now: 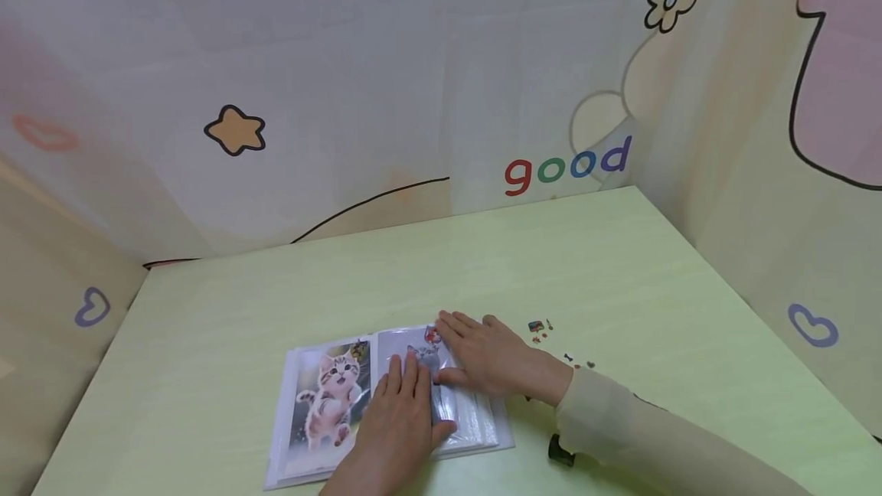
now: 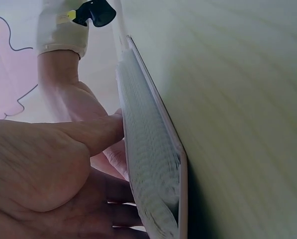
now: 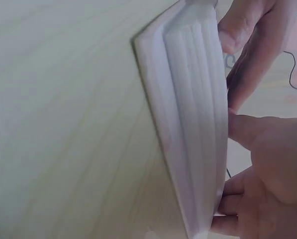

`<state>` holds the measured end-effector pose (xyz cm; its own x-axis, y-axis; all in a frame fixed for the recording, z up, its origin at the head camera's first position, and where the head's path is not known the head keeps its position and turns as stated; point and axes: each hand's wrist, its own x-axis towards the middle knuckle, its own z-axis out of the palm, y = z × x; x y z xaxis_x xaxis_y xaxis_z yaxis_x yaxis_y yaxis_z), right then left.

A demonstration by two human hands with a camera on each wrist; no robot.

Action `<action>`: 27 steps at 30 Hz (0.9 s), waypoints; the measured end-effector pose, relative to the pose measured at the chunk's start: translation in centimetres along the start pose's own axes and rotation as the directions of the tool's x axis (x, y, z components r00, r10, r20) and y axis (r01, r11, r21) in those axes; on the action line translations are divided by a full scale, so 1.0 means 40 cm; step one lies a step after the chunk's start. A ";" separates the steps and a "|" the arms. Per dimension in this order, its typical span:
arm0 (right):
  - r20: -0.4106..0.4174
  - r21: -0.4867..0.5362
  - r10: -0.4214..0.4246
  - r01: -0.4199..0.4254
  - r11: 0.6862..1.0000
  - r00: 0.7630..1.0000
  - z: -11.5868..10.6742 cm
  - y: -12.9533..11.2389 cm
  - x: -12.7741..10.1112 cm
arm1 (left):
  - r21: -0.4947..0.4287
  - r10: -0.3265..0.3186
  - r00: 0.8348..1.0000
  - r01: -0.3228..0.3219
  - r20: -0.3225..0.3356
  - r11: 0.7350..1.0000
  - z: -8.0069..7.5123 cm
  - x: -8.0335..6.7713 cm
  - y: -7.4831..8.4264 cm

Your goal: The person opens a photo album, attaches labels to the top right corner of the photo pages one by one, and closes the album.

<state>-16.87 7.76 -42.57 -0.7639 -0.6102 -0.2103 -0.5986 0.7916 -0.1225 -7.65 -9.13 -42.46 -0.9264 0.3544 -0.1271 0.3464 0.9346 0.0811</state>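
An open photo album with clear plastic sleeve pages is lying flat near the front edge of the pale green wooden table, a little left of its middle. Its left page is showing a kitten picture.

The left hand is resting palm down across the spine area, fingers straight and close together, pressing the page flat. The right hand is lying spread on the right page, fingers pointing toward the far edge of the album, its fingertips just beside a small red sticker at the page's top corner.

The right wrist view is showing a thick stack of limp, glossy sleeves. They are likely slippery and springy, so flat pressure looks safer than pinching. The album seems light but floppy; the stiffer cover edge would be the best place to take hold.

Loose small stickers are lying on the table to the right of the album.
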 end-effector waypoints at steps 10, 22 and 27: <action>-0.107 -0.070 -0.036 0.028 0.997 0.994 0.009 -0.013 -0.014 | 0.004 0.003 1.000 -0.003 -0.006 1.000 0.000 0.003 -0.003; -0.063 -0.099 -0.139 0.132 0.986 0.988 0.020 -0.044 -0.061 | 0.030 0.012 1.000 -0.011 -0.028 0.999 0.002 0.000 0.000; -0.054 -0.139 -0.142 0.134 0.981 0.988 0.025 -0.045 -0.064 | 0.034 0.020 1.000 -0.020 -0.022 0.999 0.001 0.001 0.001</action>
<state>-13.60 7.93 -42.77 -0.6827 -0.7176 -0.1380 -0.7232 0.6906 -0.0133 -7.66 -9.07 -42.49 -0.9222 0.3727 -0.1036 0.3694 0.9279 0.0500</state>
